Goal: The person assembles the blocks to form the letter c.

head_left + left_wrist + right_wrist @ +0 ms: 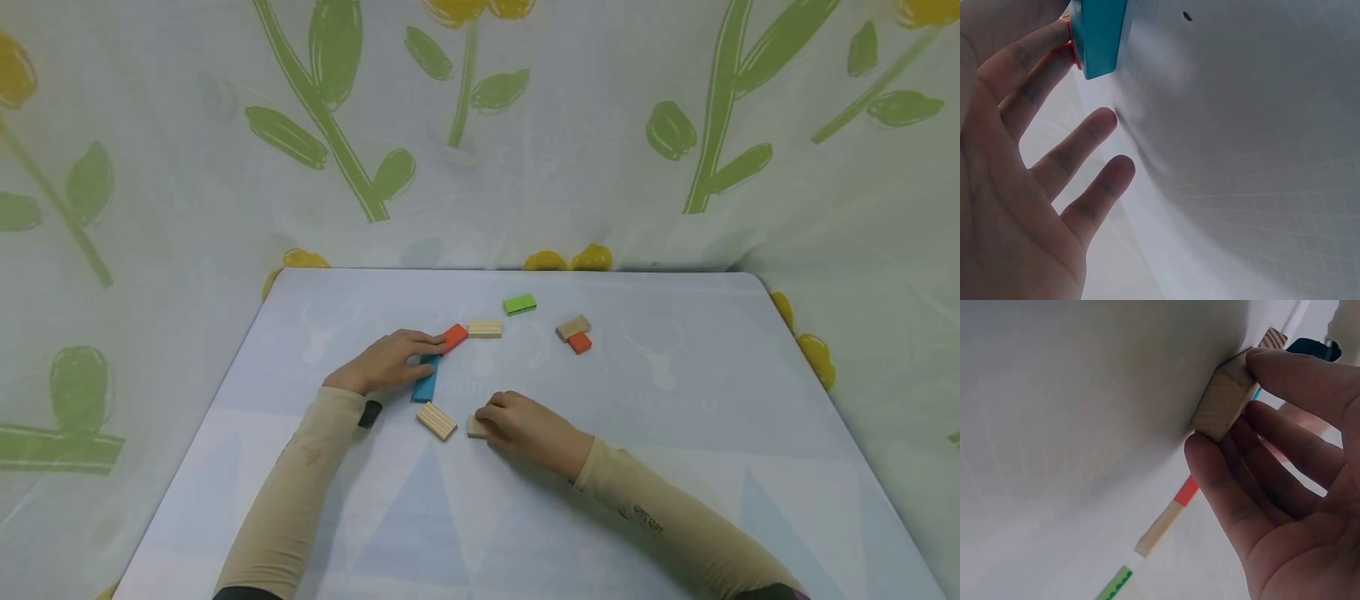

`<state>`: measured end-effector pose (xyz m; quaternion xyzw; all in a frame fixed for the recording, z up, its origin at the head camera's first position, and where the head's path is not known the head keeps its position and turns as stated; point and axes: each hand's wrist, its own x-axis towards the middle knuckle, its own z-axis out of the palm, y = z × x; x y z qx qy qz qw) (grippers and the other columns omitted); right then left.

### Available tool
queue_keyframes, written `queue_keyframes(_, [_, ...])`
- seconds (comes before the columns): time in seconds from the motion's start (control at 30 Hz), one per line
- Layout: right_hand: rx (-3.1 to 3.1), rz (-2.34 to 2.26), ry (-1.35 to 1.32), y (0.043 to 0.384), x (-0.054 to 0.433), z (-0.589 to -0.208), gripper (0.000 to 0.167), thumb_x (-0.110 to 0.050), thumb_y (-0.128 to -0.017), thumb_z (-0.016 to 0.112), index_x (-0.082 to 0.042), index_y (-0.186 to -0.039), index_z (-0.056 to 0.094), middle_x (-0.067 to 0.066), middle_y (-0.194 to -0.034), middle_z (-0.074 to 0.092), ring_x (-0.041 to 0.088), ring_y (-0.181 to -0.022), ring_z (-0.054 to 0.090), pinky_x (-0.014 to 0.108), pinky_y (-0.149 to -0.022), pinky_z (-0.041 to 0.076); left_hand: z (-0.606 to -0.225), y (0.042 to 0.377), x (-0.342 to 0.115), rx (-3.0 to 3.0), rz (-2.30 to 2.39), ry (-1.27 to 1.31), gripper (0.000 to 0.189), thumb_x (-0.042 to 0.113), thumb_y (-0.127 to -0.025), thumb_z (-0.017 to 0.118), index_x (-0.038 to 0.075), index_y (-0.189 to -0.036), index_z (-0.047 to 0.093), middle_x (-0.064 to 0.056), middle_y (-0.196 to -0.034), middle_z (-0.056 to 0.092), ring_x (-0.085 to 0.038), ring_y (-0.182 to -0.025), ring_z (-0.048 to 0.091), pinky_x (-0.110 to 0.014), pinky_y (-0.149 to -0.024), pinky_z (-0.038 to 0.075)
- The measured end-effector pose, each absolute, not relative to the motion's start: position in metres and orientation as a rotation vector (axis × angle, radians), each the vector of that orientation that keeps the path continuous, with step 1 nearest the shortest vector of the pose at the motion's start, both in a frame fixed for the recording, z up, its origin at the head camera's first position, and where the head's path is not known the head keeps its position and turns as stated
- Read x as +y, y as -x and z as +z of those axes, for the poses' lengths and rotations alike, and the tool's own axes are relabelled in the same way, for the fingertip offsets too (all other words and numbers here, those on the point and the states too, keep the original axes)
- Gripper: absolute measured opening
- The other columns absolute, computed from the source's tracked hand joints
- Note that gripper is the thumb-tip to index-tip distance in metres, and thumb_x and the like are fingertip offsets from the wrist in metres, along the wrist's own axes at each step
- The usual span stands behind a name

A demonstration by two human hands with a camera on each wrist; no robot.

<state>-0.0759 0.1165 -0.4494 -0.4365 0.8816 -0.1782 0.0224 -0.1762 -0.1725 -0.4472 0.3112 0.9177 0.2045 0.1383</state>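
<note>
My left hand (390, 360) lies with extended fingers at a red block (455, 337), and its thumb is by a blue block (425, 385). The left wrist view has the ring and little fingers spread apart, touching nothing, beside the blue block's end (1100, 40). With thumb and fingertips my right hand (536, 429) pinches a plain wooden block (1225, 397), low at the tabletop; the fingers cover most of it in the head view. A grooved wooden block (437, 421) lies between the blue block and my right hand.
Another grooved wooden block (484, 329) sits against the red one, with a green block (520, 304) farther back. To the right, a tan block (573, 327) and a small red block (579, 342) lie together. The table (675, 500) meets a flowered curtain (525, 200) behind.
</note>
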Motion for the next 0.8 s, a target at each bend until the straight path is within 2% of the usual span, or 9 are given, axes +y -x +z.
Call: queue_keyframes(0.8, [2.725,-0.533,1.380,0.0706,0.1089,-0.4539,0.030,-0.019,-0.092,0.077,-0.007,-0.119,0.071,0.004,-0.109,0.067,0.015,-0.099,0.064,0.022,-0.085,0.055,-0.4441,0.1740,-0.1711,2.640,0.627,-0.916,0.050,0.024,-0.100,0.066,0.015,-0.148,0.054,-0.001,-0.156,0.046,-0.031,-0.143,0.039,-0.055,-0.116,0.032])
